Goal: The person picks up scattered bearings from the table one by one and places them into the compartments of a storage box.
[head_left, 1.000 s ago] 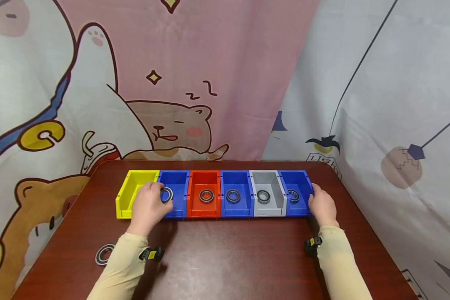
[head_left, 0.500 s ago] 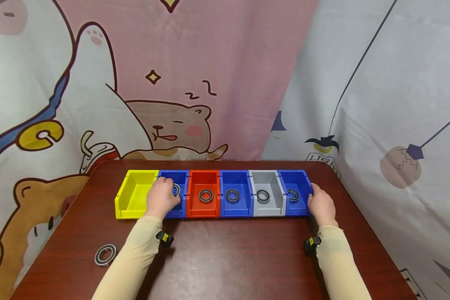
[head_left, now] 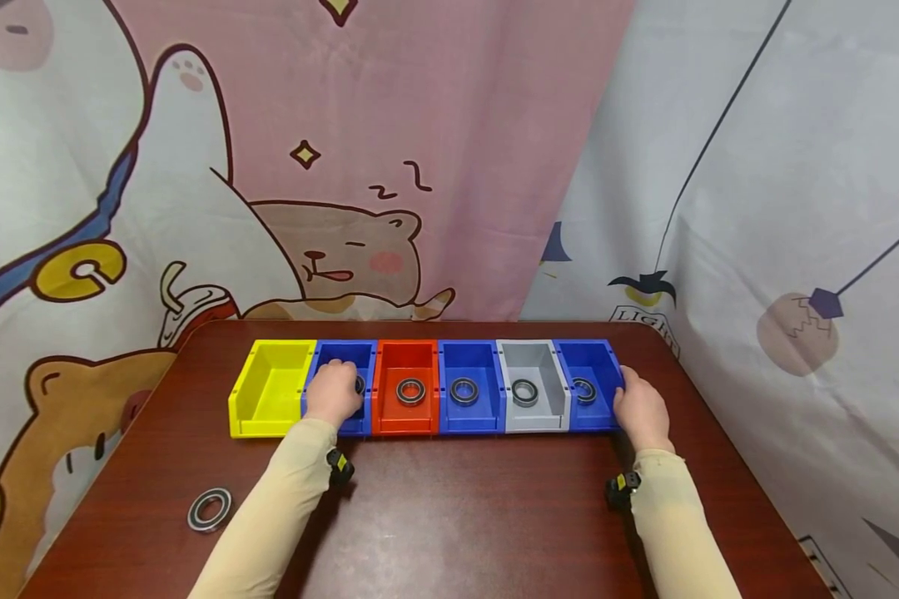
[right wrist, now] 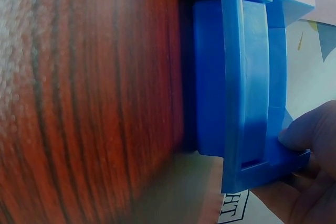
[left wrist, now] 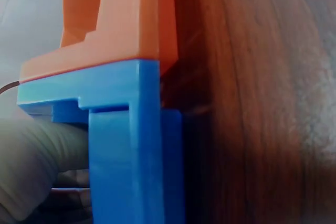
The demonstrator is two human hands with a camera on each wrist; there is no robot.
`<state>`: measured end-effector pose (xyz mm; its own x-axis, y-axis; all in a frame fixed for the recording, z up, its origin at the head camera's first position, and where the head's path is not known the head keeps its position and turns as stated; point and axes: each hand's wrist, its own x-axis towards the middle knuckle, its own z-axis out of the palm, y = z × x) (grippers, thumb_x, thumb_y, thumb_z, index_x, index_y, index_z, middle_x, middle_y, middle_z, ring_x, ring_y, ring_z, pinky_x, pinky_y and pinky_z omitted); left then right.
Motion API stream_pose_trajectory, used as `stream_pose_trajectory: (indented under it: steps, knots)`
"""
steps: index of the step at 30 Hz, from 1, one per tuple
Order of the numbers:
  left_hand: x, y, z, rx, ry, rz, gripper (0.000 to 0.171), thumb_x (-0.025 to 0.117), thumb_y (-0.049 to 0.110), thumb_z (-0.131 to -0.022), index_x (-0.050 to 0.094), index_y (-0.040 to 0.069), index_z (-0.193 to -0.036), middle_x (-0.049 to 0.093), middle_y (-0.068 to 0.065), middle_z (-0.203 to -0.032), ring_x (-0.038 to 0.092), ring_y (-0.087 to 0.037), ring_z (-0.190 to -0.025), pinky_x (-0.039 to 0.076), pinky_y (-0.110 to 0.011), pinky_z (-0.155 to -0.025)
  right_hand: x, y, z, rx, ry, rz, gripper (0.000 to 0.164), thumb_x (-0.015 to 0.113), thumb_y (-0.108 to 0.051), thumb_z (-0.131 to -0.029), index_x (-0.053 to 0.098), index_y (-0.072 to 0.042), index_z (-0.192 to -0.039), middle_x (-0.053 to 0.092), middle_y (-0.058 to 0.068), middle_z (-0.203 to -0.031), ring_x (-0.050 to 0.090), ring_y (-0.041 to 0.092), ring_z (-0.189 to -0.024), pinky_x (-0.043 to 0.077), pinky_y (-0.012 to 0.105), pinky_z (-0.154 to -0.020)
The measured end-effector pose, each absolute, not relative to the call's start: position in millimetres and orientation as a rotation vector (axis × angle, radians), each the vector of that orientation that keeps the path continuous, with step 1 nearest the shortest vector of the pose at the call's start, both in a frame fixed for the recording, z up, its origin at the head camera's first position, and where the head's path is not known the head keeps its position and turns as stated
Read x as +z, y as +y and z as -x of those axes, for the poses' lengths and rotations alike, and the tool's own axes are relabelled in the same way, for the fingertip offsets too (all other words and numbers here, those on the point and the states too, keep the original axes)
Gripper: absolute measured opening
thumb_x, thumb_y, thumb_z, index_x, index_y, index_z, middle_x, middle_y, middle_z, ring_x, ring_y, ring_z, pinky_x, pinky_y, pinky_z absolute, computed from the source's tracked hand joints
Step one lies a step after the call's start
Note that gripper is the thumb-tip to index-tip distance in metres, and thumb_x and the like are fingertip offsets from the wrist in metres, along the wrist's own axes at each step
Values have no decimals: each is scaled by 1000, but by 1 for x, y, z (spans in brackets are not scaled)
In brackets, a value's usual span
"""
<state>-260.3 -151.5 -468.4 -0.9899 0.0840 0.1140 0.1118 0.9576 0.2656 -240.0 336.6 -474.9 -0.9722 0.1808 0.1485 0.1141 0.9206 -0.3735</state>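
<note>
My left hand [head_left: 335, 393] is down inside the second bin from the left, a blue bin [head_left: 345, 352], and pinches a ball bearing [head_left: 360, 384]. Only the bearing's right edge shows past the fingers in the head view. In the left wrist view the thumb [left wrist: 63, 142] lies behind the blue front wall, and the bearing is hidden. At the row's right end my right hand [head_left: 642, 408] grips the side wall of another blue bin [right wrist: 254, 87], thumb inside and fingers outside. A bearing [head_left: 584, 391] lies in that bin.
Between them, a red bin [head_left: 408, 356], a blue bin [head_left: 468, 356] and a grey bin [head_left: 528, 356] each hold one bearing. A yellow bin [head_left: 277, 374] ends the row at left. One larger bearing [head_left: 210, 509] lies on the brown table [head_left: 449, 516], near the left forearm.
My left hand has moved right with the bearing, from over the yellow bin's edge, and down into the blue bin. The right hand has stayed on its bin.
</note>
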Motion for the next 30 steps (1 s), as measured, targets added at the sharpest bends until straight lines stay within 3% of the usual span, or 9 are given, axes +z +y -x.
stream_pose_trajectory:
  steps: [11, 18, 24, 30]
  knots:
    - [-473, -151, 263, -464, -3151, 80, 22, 75, 7, -80, 71, -4, -99, 61, -19, -89, 57, -34, -83, 53, -52, -85, -475, 335, 241, 543, -2908, 226, 47, 50, -6, -98, 40, 12, -141, 52, 38, -128, 54, 52, -113, 44, 62, -93]
    - [-468, -148, 258, -446, -3133, 86, 25, 75, 7, -80, 70, -5, -102, 60, -21, -92, 58, -35, -85, 54, -52, -82, -474, 335, 241, 550, -2913, 237, 47, 50, -6, -98, 40, 11, -141, 52, 38, -128, 54, 52, -113, 44, 62, -94]
    - [-457, -149, 243, -429, -3016, 169, 28, 75, 10, -79, 68, -6, -101, 61, -22, -95, 60, -35, -85, 54, -52, -80, -473, 335, 240, 549, -2914, 246, 47, 50, -6, -98, 40, 11, -141, 52, 38, -129, 54, 52, -114, 43, 62, -94]
    - [-438, -158, 218, -483, -2912, 220, 40, 76, 16, -83, 66, -6, -115, 63, -24, -110, 63, -38, -95, 54, -54, -83, -473, 336, 240, 557, -2910, 237, 47, 50, -6, -98, 40, 11, -140, 52, 38, -128, 54, 53, -113, 43, 63, -94]
